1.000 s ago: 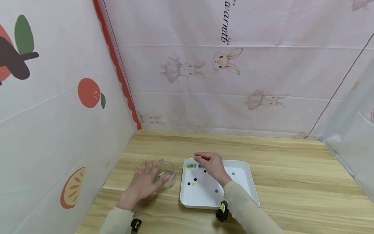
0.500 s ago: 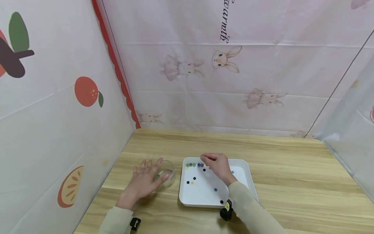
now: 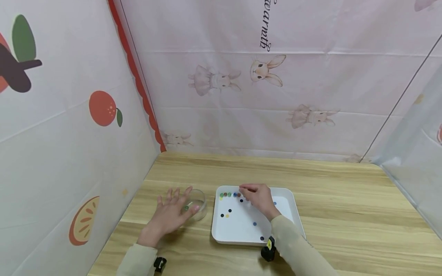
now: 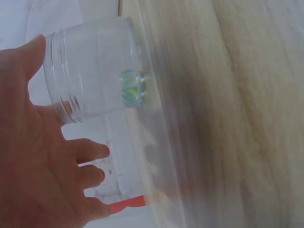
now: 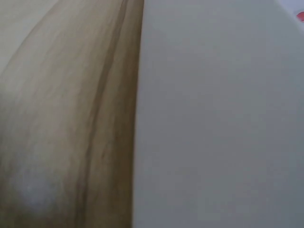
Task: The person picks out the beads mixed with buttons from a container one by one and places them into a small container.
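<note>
In the head view my left hand (image 3: 167, 216) is at a clear jar (image 3: 197, 205), thumb and index finger on opposite sides of its rim, the other fingers spread. Greenish glass marbles (image 4: 130, 89) lie at the jar's bottom in the left wrist view. My right hand (image 3: 259, 198) reaches over a white tray (image 3: 238, 234), thumb and index fingertips together near its far edge. A brown marble (image 3: 239, 195) sits right below those fingertips, beside a blue marble (image 3: 235, 194); I cannot tell whether they pinch anything. Left of these are green and brown marbles (image 3: 225, 194).
Several small black, yellow and blue round spots lie across the tray, including a black spot (image 3: 230, 210) and a blue spot (image 3: 254, 224). The tray stands on a wooden table (image 3: 352, 214). Printed curtains (image 3: 221, 126) close off the back and sides. The right wrist view shows the tray's wall (image 5: 213, 118).
My right hand has moved slightly to the right along the tray's far edge, then lowered a little, uncovering the brown marble next to the blue one. My left hand stays at the jar.
</note>
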`<state>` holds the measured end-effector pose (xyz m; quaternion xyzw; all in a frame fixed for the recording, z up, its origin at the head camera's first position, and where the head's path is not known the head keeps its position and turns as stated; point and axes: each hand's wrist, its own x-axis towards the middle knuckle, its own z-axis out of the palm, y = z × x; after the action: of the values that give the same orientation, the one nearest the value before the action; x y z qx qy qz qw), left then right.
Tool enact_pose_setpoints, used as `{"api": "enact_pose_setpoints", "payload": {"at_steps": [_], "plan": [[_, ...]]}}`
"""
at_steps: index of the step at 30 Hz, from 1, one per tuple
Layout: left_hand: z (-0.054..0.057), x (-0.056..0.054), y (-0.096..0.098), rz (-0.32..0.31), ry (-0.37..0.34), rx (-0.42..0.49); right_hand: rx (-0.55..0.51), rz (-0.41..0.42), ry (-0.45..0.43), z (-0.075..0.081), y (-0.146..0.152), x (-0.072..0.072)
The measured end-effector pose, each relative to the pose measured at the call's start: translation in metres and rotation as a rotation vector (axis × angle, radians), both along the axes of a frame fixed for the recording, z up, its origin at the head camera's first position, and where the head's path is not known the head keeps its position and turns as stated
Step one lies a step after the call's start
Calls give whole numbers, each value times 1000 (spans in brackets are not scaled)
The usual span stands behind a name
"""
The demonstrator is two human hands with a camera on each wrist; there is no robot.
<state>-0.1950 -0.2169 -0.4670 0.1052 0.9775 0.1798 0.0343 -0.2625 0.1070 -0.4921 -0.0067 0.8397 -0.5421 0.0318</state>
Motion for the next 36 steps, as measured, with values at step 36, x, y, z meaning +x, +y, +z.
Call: {"api": "enact_pose_setpoints", "payload": {"at_steps": [36], "plan": [[-1, -2, 0, 6, -10, -4, 107, 68, -26, -13, -5, -5]]}}
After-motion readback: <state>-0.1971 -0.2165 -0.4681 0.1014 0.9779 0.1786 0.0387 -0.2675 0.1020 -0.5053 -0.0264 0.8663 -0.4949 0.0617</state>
